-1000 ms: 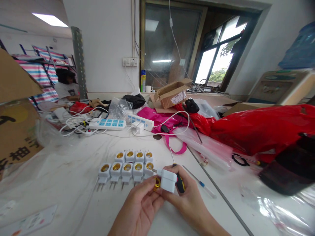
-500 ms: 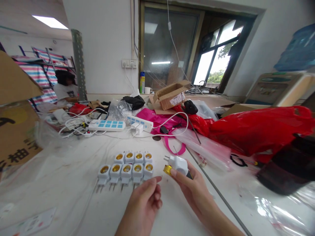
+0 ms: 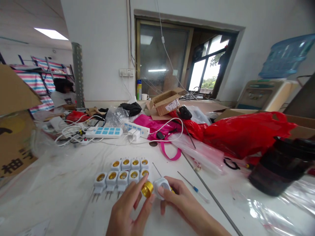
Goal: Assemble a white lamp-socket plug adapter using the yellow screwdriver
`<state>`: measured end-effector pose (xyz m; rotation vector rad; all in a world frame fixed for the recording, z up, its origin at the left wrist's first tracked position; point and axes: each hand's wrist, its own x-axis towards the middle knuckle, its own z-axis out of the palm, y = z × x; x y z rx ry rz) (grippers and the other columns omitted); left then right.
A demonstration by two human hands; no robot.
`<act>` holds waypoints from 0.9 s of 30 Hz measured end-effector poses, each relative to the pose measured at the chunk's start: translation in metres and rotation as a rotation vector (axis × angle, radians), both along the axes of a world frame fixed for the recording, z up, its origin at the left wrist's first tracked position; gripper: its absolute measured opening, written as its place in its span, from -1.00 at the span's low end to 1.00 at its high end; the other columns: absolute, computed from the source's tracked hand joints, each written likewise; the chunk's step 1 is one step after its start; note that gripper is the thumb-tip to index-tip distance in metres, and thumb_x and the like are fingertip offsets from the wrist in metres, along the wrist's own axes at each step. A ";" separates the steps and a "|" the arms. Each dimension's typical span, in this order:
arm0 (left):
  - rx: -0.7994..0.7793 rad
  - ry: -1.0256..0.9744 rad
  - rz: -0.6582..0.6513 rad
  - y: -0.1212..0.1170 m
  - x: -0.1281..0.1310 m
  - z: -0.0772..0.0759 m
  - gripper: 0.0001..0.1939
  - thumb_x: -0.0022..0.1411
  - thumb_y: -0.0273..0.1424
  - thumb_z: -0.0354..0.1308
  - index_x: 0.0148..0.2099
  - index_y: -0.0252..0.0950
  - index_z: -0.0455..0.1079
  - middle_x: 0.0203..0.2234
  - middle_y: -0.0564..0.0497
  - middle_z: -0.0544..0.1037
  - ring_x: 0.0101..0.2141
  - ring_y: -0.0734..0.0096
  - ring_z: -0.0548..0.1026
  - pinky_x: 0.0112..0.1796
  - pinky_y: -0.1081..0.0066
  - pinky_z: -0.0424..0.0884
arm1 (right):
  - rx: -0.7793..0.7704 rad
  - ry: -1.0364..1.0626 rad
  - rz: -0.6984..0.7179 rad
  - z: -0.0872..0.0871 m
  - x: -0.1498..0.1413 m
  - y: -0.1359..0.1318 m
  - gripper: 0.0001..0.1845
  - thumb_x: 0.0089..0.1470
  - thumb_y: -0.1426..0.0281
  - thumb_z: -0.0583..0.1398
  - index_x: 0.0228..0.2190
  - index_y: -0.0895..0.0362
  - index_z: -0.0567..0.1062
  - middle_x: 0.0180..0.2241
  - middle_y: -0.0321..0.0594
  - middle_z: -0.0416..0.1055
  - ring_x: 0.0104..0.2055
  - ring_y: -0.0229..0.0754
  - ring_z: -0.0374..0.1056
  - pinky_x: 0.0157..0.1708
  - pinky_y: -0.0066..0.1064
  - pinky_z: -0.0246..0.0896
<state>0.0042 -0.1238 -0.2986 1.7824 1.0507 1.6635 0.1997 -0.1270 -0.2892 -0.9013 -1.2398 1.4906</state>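
A brass shell [image 3: 147,189] sits pinched in the fingers [image 3: 141,184] of the left hand [image 3: 128,213], low in the middle of the view and just above the table [image 3: 61,196]. Right beside it, almost touching, is a white socket [image 3: 161,186] gripped by the fingers of the right hand [image 3: 182,205] — a thin screwdriver [image 3: 157,169] pokes up from behind that hand, though how it is held cannot be told. Just beyond the hands, two tidy rows of sockets [image 3: 123,172] lie on the table, brass mouths up, prongs toward the person. To the right a small blue-tipped tool [image 3: 194,188] lies near a long metal rod [image 3: 209,193]. Farther back are two power strips [image 3: 104,132] amid white cables, a pink bag [image 3: 159,126], a red bag [image 3: 243,131] and an open carton [image 3: 166,102] — another person [image 3: 62,93] sits at far left.
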 end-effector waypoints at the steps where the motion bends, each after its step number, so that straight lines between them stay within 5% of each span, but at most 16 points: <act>1: 0.035 0.022 0.002 0.000 -0.005 0.000 -0.54 0.24 -0.44 0.51 0.16 0.01 0.70 -0.53 0.11 0.53 -0.52 0.45 0.41 -0.26 0.57 0.45 | 0.021 -0.055 0.007 -0.004 0.001 0.000 -0.55 0.28 0.00 0.40 -0.28 0.15 0.61 -0.40 -0.35 0.46 -0.45 -0.29 0.40 -0.43 -0.43 0.35; 4: 0.174 0.245 -0.085 -0.002 -0.020 -0.001 -0.52 0.33 -0.41 0.43 0.27 -0.06 0.61 -0.32 0.04 0.68 -0.44 0.44 0.55 -0.22 0.57 0.55 | 0.049 -0.193 0.074 -0.018 0.003 0.001 -0.52 0.40 0.00 0.29 -0.31 0.17 0.56 -0.55 -0.46 0.37 -0.63 -0.39 0.23 -0.63 -0.52 0.10; 7: 0.294 0.539 -0.199 -0.005 -0.030 0.000 -0.48 0.47 -0.40 0.26 0.41 -0.13 0.39 -0.02 -0.02 0.70 -0.21 0.41 0.69 -0.03 0.52 0.63 | 0.053 -0.246 0.129 -0.026 0.002 -0.001 -0.46 0.45 -0.05 0.21 -0.29 0.17 0.56 -0.55 -0.45 0.38 -0.66 -0.40 0.23 -0.69 -0.54 0.10; 10: 0.298 0.609 -0.232 -0.010 -0.032 0.009 -0.49 0.53 -0.35 0.18 0.45 -0.09 0.28 -0.06 0.00 0.67 -0.15 0.39 0.69 -0.03 0.48 0.64 | 0.057 -0.241 0.158 -0.023 0.000 -0.004 -0.39 0.47 -0.11 0.14 -0.27 0.18 0.57 -0.51 -0.41 0.43 -0.64 -0.39 0.25 -0.65 -0.52 0.19; 16: 0.193 0.596 -0.346 -0.015 -0.026 0.025 -0.65 0.48 -0.41 0.21 0.23 0.00 0.36 -0.25 0.15 0.55 -0.29 0.45 0.59 -0.20 0.49 0.59 | 0.086 -0.168 0.244 -0.005 -0.003 -0.010 -0.33 0.46 -0.17 0.09 -0.25 0.18 0.58 -0.45 -0.34 0.51 -0.59 -0.36 0.33 -0.62 -0.50 0.26; 21: 0.227 0.552 -0.414 -0.019 -0.026 0.032 -0.42 0.39 -0.53 0.26 0.34 0.03 0.31 -0.12 0.11 0.59 -0.11 0.38 0.64 -0.02 0.48 0.60 | 0.144 -0.091 0.305 -0.004 0.001 -0.011 -0.34 0.44 -0.17 0.13 -0.29 0.17 0.56 -0.46 -0.34 0.49 -0.56 -0.33 0.38 -0.60 -0.49 0.28; 27: 0.319 0.575 -0.450 -0.009 -0.024 0.039 -0.58 0.56 -0.22 0.17 0.38 0.04 0.30 -0.27 0.08 0.54 -0.28 0.37 0.63 -0.24 0.47 0.64 | 0.186 -0.092 0.248 -0.012 0.007 -0.008 -0.43 0.44 -0.09 0.20 -0.32 0.16 0.55 -0.45 -0.37 0.44 -0.50 -0.29 0.37 -0.48 -0.42 0.33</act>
